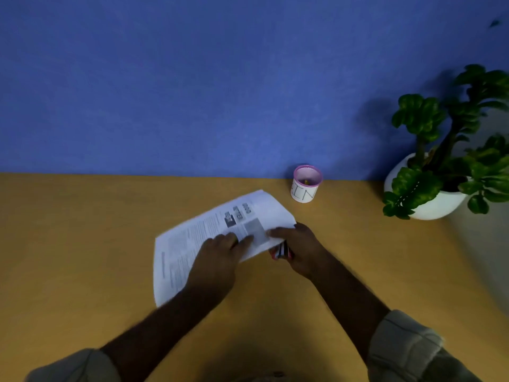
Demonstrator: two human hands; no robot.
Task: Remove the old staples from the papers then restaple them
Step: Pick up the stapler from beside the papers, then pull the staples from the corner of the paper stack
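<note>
A stack of printed white papers [192,238] lies tilted on the yellow-brown table [82,244], its near right corner lifted. My left hand [217,257] rests on the sheets and pinches that corner. My right hand [300,249] meets the same corner from the right, thumb on top of the paper, and grips a small red, black and white tool [281,250] that looks like a stapler or staple remover; blur hides which. No staple can be made out.
A small white cup with a pink rim [305,184] stands by the blue wall [220,78], behind the papers to the right. A white pot with a green plant [440,172] sits at the far right.
</note>
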